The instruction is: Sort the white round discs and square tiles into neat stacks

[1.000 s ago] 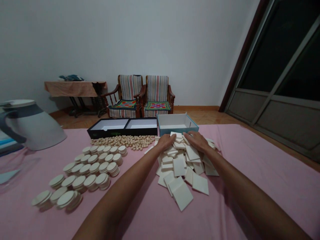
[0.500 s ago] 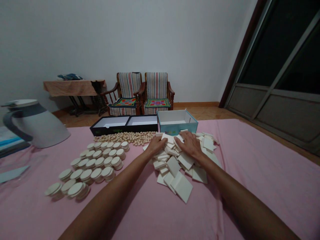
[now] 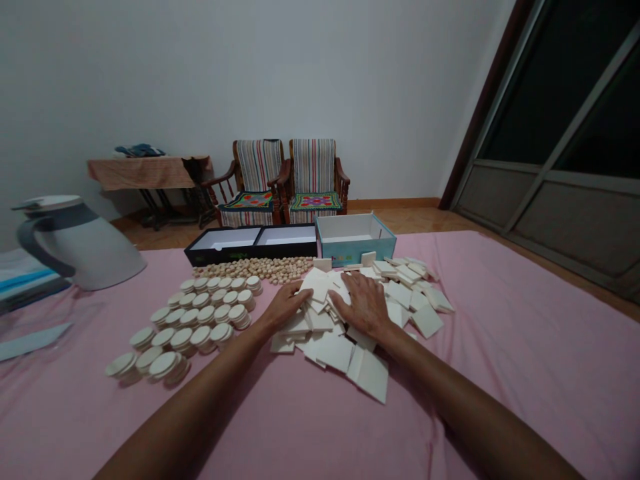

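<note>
Across a pink cloth (image 3: 300,433), a loose pile of square tiles (image 3: 336,350) is spread. Its left edge is touched by the left hand (image 3: 286,307); the fingers are partly hidden, so whether a tile is gripped cannot be told. The right hand (image 3: 364,303) is laid on the tiles, fingers loosely spread. To the left, round discs (image 3: 203,317) are stacked in rows. Beyond these, small wooden beads (image 3: 270,268) are gathered before a black tray (image 3: 250,254). Farther back, two chairs (image 3: 313,167) are seen.
</note>
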A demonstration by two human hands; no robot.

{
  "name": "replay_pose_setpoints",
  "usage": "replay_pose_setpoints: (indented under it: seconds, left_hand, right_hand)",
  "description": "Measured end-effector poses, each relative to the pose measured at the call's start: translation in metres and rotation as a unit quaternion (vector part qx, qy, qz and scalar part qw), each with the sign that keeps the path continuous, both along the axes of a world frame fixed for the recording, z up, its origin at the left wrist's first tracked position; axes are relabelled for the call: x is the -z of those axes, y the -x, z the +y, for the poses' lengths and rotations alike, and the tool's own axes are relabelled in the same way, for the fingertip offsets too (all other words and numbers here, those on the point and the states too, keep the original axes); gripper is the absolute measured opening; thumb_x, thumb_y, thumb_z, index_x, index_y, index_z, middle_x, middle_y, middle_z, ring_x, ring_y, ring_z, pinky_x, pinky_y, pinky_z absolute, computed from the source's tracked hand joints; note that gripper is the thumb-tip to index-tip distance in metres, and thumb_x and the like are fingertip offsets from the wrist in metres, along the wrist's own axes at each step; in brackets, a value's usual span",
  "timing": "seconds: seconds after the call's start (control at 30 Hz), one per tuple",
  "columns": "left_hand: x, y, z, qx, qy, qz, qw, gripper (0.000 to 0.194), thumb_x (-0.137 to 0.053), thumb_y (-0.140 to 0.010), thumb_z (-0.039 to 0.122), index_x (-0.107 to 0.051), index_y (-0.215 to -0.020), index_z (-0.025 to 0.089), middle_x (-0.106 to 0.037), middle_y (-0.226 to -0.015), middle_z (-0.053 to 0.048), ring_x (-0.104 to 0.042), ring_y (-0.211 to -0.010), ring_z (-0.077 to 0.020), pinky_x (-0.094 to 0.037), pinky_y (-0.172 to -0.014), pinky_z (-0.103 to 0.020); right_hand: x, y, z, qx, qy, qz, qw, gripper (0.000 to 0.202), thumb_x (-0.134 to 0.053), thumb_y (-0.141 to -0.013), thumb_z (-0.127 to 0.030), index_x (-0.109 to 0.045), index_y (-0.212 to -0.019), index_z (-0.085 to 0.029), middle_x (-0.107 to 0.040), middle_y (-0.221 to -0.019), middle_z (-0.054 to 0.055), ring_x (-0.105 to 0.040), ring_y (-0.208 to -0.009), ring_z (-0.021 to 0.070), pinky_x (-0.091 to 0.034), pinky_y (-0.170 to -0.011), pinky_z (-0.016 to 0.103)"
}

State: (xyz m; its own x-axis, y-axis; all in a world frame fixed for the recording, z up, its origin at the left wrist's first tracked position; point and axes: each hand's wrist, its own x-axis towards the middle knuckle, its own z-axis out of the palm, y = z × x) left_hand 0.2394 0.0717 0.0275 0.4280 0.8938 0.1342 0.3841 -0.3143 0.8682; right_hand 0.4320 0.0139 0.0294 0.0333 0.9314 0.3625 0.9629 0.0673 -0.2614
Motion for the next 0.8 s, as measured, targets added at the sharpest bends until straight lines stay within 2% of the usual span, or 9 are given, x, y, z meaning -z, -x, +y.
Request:
replay_pose_setpoints:
  seconds: [0.2, 0.33, 0.43, 0.5, 0.57, 0.63, 0.7, 0.77, 0.8]
  left_hand:
    - [-0.002, 0.02, -0.019, 0.006, 0.008, 0.012, 1.0, 0.028, -0.049, -0.076, 0.036, -0.061, -0.087, 0.014, -0.065, -0.084, -0.003, -0.058, -0.075, -0.0183, -0.047, -0.067, -0.028]
    - [-0.005, 0.028, -0.033, 0.021, 0.002, 0.02, 1.0, 0.028, -0.052, -0.075, 0.035, -0.061, -0.092, 0.015, -0.067, -0.095, -0.005, -0.061, -0.087, -0.0212, -0.05, -0.077, -0.032]
    - [-0.01, 0.032, -0.041, 0.005, -0.036, 0.054, 0.998, 0.029, -0.055, -0.074, 0.037, -0.062, -0.095, 0.016, -0.066, -0.101, -0.006, -0.06, -0.097, -0.023, -0.048, -0.086, -0.035]
    - [-0.015, 0.033, -0.042, -0.018, -0.055, 0.077, 0.995, 0.033, -0.055, -0.077, 0.042, -0.062, -0.097, 0.017, -0.066, -0.103, -0.007, -0.06, -0.1, -0.0237, -0.048, -0.087, -0.036]
    - [-0.02, 0.03, -0.037, -0.046, -0.071, 0.09, 0.992, 0.037, -0.05, -0.081, 0.047, -0.062, -0.1, 0.018, -0.066, -0.104, -0.008, -0.061, -0.1, -0.0234, -0.049, -0.086, -0.037]
    - [-0.024, 0.022, -0.023, -0.061, -0.097, 0.101, 0.988, 0.037, -0.046, -0.084, 0.046, -0.062, -0.101, 0.018, -0.067, -0.103, -0.007, -0.062, -0.096, -0.0216, -0.049, -0.087, -0.037]
    - [-0.024, 0.009, -0.002, -0.053, -0.103, 0.13, 0.985, 0.033, -0.045, -0.086, 0.04, -0.063, -0.102, 0.018, -0.068, -0.103, -0.006, -0.063, -0.094, -0.0193, -0.049, -0.085, -0.033]
    - [-0.022, -0.007, 0.025, -0.054, -0.102, 0.171, 0.979, 0.027, -0.05, -0.082, 0.03, -0.063, -0.102, 0.018, -0.068, -0.105, -0.005, -0.063, -0.095, -0.0187, -0.049, -0.084, -0.03]
    - [-0.02, -0.016, 0.038, -0.061, -0.102, 0.18, 0.976, 0.025, -0.052, -0.08, 0.026, -0.063, -0.101, 0.017, -0.068, -0.104, -0.006, -0.063, -0.095, -0.0191, -0.048, -0.083, -0.029]
  right_hand:
    - [0.006, 0.008, -0.015, -0.056, 0.012, 0.02, 0.998, 0.062, -0.039, -0.087, -0.057, -0.045, -0.134, -0.018, -0.046, -0.137, 0.015, -0.043, -0.12, 0.031, -0.031, -0.097, 0.045]
    - [0.007, 0.012, -0.03, -0.085, 0.016, 0.017, 0.996, 0.065, -0.046, -0.084, -0.056, -0.043, -0.136, -0.018, -0.043, -0.139, 0.016, -0.04, -0.122, 0.0324, -0.03, -0.099, 0.047]
    - [0.003, 0.013, -0.042, -0.125, 0.008, 0.02, 0.992, 0.062, -0.048, -0.083, -0.054, -0.045, -0.135, -0.019, -0.044, -0.139, 0.015, -0.04, -0.122, 0.0318, -0.03, -0.099, 0.047]
    - [-0.002, 0.01, -0.045, -0.17, 0.001, 0.032, 0.985, 0.058, -0.05, -0.084, -0.051, -0.046, -0.132, -0.019, -0.048, -0.135, 0.013, -0.043, -0.119, 0.0291, -0.033, -0.098, 0.045]
    - [-0.009, 0.001, -0.039, -0.206, -0.012, 0.047, 0.977, 0.051, -0.049, -0.086, -0.047, -0.049, -0.128, -0.019, -0.053, -0.129, 0.011, -0.048, -0.114, 0.0251, -0.036, -0.095, 0.04]
    - [-0.019, -0.013, -0.022, -0.208, -0.024, 0.047, 0.977, 0.042, -0.047, -0.088, -0.041, -0.053, -0.122, -0.018, -0.056, -0.125, 0.01, -0.05, -0.111, 0.022, -0.039, -0.093, 0.036]
    - [-0.027, -0.028, 0.004, -0.155, -0.013, 0.009, 0.988, 0.034, -0.045, -0.089, -0.033, -0.056, -0.116, -0.015, -0.059, -0.119, 0.012, -0.051, -0.11, 0.0218, -0.038, -0.093, 0.035]
    - [-0.033, -0.04, 0.033, -0.085, 0.056, -0.066, 0.993, 0.035, -0.046, -0.087, -0.027, -0.055, -0.118, -0.014, -0.06, -0.118, 0.014, -0.051, -0.111, 0.024, -0.038, -0.093, 0.035]
    - [-0.034, -0.044, 0.047, -0.079, 0.073, -0.077, 0.991, 0.035, -0.047, -0.085, -0.024, -0.057, -0.117, -0.013, -0.061, -0.116, 0.015, -0.053, -0.11, 0.0251, -0.038, -0.092, 0.036]
